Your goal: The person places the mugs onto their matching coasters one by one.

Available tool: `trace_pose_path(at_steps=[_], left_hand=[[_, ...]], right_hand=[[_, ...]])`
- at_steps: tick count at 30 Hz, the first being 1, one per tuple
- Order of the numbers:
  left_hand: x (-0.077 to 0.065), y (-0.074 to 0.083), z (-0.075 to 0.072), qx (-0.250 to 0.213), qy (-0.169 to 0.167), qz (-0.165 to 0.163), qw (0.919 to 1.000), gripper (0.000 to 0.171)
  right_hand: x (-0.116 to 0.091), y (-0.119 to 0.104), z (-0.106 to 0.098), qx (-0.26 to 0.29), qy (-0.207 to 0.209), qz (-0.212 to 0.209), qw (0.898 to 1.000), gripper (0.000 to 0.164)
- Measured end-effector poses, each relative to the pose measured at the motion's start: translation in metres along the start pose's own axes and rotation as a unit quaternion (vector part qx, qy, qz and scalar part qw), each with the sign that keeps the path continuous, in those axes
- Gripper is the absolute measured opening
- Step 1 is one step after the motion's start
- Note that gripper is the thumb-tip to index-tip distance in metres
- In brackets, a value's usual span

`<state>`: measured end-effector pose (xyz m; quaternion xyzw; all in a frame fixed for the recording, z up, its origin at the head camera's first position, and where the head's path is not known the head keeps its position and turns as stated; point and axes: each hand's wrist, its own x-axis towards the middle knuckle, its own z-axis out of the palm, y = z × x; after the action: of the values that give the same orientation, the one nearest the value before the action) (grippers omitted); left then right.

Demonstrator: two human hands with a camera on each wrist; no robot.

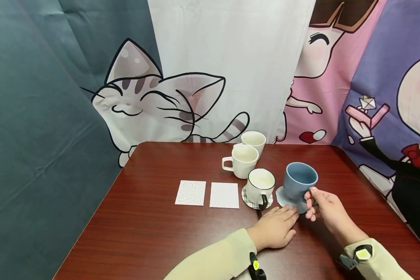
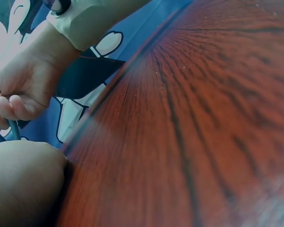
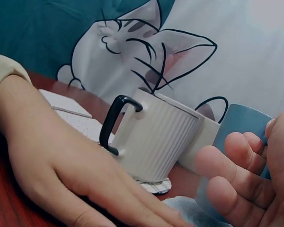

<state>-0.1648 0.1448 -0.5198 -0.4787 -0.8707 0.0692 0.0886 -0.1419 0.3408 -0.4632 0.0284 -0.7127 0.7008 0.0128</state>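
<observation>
My right hand (image 1: 330,212) pinches the handle of a blue mug (image 1: 297,184) at the right of the group. Under that mug lies a pale blue, irregularly edged coaster (image 1: 280,197); I cannot tell whether the mug's base touches it. Flat on the table, my left hand (image 1: 274,228) stretches its fingers to the coaster's near edge. Just beyond the left fingers, a white ribbed mug (image 3: 156,137) with a black rim and black handle stands on a round plaid coaster (image 1: 245,198). In the left wrist view, the right hand (image 2: 31,82) curls its fingers at the handle.
Two white mugs stand behind: one ribbed (image 1: 244,161), the other plain (image 1: 257,140). To the left lie a speckled square coaster (image 1: 190,193) and a plain white square coaster (image 1: 224,195). The brown table (image 1: 143,229) meets a cartoon-printed curtain (image 1: 210,46) at its far edge.
</observation>
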Motion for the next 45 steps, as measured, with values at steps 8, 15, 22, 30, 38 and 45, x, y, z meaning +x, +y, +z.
trace_pose_path(at_steps=[8,15,22,30,38,45], left_hand=[[0.001,0.000,0.000,0.002,-0.001,-0.004,1.0000,0.058],[0.002,0.001,0.000,-0.002,-0.004,-0.007,1.0000,0.058],[0.002,0.000,0.000,-0.009,-0.003,-0.007,0.9999,0.058],[0.001,0.000,0.001,-0.005,0.000,-0.005,1.0000,0.058],[0.001,0.000,0.003,-0.009,-0.002,-0.004,1.0000,0.058],[0.001,-0.001,0.001,-0.002,0.005,0.004,1.0000,0.057]], right_hand=[[-0.005,0.008,0.000,-0.012,0.000,-0.004,1.000,0.038],[-0.008,0.010,-0.001,-0.013,-0.010,0.000,1.000,0.038],[-0.010,0.012,-0.006,-0.010,-0.034,0.011,0.999,0.037],[-0.005,-0.002,-0.015,-0.092,-0.049,0.066,0.992,0.041],[0.019,-0.043,-0.026,-0.432,0.032,-0.019,0.901,0.062],[0.053,-0.055,-0.012,-0.443,-0.060,-0.156,0.881,0.081]])
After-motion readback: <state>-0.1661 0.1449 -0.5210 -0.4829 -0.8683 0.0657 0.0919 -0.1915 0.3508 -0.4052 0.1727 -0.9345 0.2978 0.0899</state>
